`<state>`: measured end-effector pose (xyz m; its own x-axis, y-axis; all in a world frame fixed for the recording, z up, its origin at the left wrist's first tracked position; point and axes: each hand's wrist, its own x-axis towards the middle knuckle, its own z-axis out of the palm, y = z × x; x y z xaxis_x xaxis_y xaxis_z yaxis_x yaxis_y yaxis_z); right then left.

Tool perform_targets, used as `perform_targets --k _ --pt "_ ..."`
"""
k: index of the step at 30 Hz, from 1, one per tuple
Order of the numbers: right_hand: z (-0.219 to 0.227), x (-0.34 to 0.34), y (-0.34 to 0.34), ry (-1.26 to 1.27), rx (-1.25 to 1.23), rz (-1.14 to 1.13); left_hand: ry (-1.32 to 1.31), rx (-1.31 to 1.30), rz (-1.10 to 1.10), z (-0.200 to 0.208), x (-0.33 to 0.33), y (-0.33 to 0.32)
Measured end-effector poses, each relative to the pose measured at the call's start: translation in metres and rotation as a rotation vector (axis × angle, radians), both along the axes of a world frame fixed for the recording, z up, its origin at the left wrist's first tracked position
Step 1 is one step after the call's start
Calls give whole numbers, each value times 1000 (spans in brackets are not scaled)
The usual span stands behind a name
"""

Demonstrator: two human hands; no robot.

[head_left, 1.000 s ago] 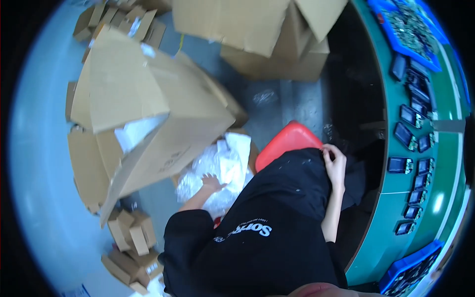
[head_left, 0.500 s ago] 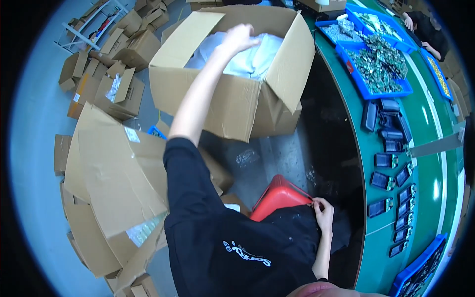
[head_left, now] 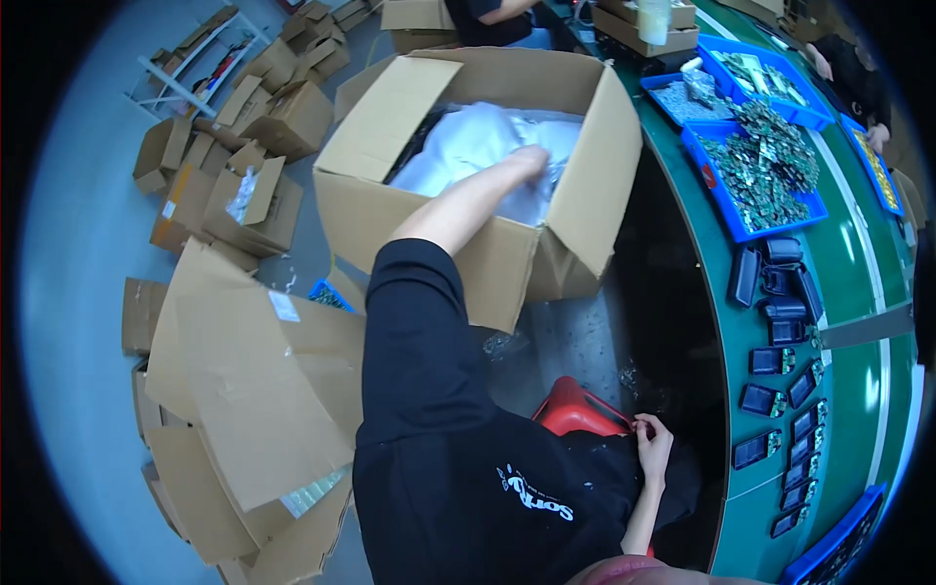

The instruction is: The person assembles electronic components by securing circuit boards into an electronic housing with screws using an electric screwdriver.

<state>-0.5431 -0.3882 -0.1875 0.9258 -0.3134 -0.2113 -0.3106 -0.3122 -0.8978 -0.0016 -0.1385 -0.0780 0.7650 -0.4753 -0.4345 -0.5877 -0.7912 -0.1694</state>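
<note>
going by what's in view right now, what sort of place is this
Probably an electronics assembly or sorting workshop: a long green workbench holds a blue tray heaped with green circuit boards and rows of dark casings, with open cardboard boxes standing nearby.

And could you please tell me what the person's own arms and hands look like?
A plain black sleeve with a hemmed cuff ends near the left elbow. The left hand, partly hidden, and right hand show no gloves or wristwear.
</note>
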Motion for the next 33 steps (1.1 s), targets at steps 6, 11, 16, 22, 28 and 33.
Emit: perform_targets --k 6,11,16,22,28,33 --pt "63 62 6 -294 134 151 -618 -1084 133 145 -116 -26" --pt "168 125 71 -407 1347 -80 329 -1707 256 96 -354 -29" --pt "57 110 81 -331 443 452 272 -1961 752 -20 -533 -32" --pt "9 -13 159 -463 -94 940 695 -2303 1557 -113 -603 16" --pt "32 12 143 98 -193 1482 125 -1568 1725 -204 -627 37" --pt "35 20 57 107 -64 1040 -212 -757 1104 -270 -710 186"
